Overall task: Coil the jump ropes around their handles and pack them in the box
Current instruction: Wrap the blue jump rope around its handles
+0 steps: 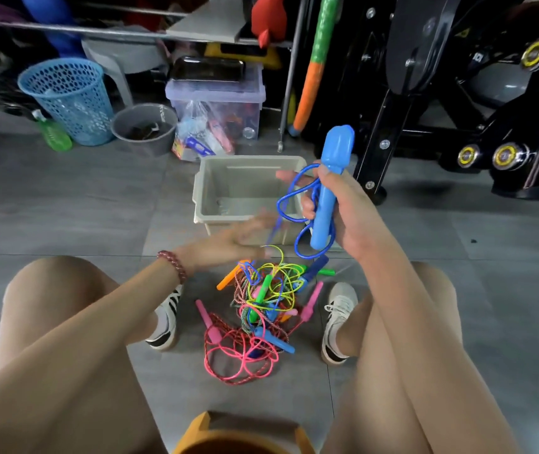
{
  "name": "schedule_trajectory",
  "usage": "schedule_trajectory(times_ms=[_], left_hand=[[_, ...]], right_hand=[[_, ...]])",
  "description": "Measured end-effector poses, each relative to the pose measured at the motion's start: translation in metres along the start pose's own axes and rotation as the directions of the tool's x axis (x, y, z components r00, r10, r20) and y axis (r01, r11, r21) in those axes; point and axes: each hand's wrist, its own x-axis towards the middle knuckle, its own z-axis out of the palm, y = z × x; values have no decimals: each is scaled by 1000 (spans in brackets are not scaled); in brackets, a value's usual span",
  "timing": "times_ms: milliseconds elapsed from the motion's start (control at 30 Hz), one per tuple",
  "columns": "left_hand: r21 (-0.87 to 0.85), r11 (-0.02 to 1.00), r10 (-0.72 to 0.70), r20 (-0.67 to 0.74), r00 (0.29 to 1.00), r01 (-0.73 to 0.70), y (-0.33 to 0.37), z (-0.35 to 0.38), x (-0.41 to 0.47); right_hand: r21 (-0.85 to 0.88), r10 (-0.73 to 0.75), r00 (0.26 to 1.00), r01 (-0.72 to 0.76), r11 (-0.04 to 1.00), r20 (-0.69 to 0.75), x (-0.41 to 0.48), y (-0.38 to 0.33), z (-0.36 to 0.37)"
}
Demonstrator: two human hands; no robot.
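One head-worn wide-angle camera looked forward and down from a seated person's eye level, close over the knees. It faced the grey floor (65,208) and the cluttered shelves (202,26) beyond.

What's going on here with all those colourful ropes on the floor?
A person seated over a tangled pile of jump ropes is winding one up. The right hand holds blue handles upright, with loops of blue rope hanging beside them. The left hand, blurred, is at the rope's loose end. The beige box behind looks empty.
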Motion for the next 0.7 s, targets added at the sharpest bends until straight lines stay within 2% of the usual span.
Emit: schedule_trajectory(times_ms=[33, 100, 167, 200, 300, 367, 433, 467, 500, 600, 700], left_hand=[[-16, 1000, -4, 100, 995, 6, -4, 9, 4], [-4, 998, -66, 181, 981, 68, -16, 19, 9], [138, 982, -149, 170, 974, 126, -31, 15, 12], [258, 954, -196, 151, 969, 152, -41, 10, 10], [538, 806, -329, 59, 942, 248, -68, -7, 5], [572, 771, -313, -41, 949, 279, -72, -12, 3], [496, 824, -226, -159, 961, 276, -60, -12, 4], [420, 873, -173, -205, 963, 247, -50, -11, 6], [338, 921, -115, -241, 964, 195, -38, -8, 8], [41, 999, -11, -273, 962, 24, 1, 2, 10], [-148, 982, 73, -277, 958, -118, 31, 7, 10]], right_hand=[[18, 15, 1000, -15, 1000, -9, 0, 1, -1], [132, 27, 998, -20, 991, -57, 1, 0, -5], [220, 0, 991, 30, 975, -137, 1, -5, -12], [206, -23, 983, 61, 977, -180, 1, -8, -17], [-10, -94, 945, 96, 995, -312, 1, -11, -30], [-339, -163, 925, 40, 940, -343, 4, -2, -40], [-696, -203, 928, -79, 714, -313, 6, 11, -46], [-783, -177, 948, -103, 613, -263, 6, 15, -46], [-824, -119, 974, -95, 559, -193, 6, 19, -44], [-878, 51, 999, -20, 479, 5, 1, 30, -30], [-854, 100, 987, 55, 518, 124, -3, 34, -10]])
